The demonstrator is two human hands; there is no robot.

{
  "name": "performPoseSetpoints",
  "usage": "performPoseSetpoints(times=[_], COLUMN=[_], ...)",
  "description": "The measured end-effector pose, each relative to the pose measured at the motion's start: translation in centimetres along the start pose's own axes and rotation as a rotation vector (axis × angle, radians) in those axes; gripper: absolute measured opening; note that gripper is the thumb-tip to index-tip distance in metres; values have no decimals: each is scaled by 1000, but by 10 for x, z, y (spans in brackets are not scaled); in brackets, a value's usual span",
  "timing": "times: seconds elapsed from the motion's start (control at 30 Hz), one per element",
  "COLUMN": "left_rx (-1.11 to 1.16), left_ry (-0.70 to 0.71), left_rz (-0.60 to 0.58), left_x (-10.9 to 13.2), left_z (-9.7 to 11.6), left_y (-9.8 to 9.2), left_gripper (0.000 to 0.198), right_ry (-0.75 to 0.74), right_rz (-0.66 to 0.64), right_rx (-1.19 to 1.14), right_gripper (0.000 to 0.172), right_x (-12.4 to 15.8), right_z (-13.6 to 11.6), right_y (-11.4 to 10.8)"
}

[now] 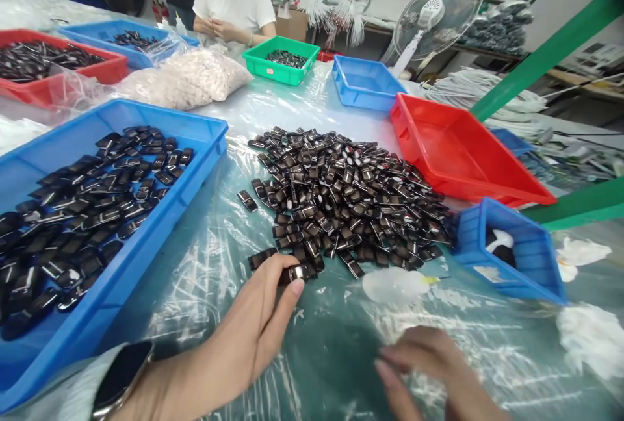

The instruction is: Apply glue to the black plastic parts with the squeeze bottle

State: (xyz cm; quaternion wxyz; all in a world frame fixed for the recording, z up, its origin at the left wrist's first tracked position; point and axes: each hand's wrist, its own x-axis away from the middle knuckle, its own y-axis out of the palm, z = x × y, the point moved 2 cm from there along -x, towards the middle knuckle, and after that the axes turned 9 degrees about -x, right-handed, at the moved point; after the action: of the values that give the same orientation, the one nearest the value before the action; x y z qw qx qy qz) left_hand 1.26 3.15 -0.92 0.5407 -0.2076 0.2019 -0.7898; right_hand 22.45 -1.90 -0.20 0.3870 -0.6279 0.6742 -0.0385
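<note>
Near the front of a loose heap of small glossy black plastic parts [341,200], my left hand [248,336] pinches one black plastic part [296,272] between thumb and fingers. That part has a shiny silver-looking band. My right hand [433,369] hovers over the plastic-covered table at lower right, slightly blurred, its thumb and fingers a little apart and nothing visible between them. A translucent squeeze bottle with a yellow tip [397,284] lies on its side between my right hand and the heap. At left, a large blue tray [190,180] contains many similar black parts.
A red tray [453,148] and a small blue bin [517,278] border the heap at right. Farther back are a blue tray [368,86], a green tray [275,70] and a bag of pale pieces [195,76]. A person [234,5] sits opposite. Crumpled tissue [592,336] lies right.
</note>
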Motion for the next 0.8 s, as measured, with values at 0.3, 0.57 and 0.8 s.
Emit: performPoseSetpoints(times=[0.3,0.57,0.8], left_rx=[14,0,-121], left_ry=[53,75,167], left_rz=[27,-20,-90], left_x=[-1,0,-1], left_z=[-4,-7,0], left_y=[6,5,3], left_gripper=[16,15,13], right_ry=[-208,-122,597], right_rz=[-369,-392,-340], right_rx=[136,69,-667], right_gripper=[30,23,12], right_x=[-24,-22,-28], right_z=[-6,3,9], right_y=[64,43,36])
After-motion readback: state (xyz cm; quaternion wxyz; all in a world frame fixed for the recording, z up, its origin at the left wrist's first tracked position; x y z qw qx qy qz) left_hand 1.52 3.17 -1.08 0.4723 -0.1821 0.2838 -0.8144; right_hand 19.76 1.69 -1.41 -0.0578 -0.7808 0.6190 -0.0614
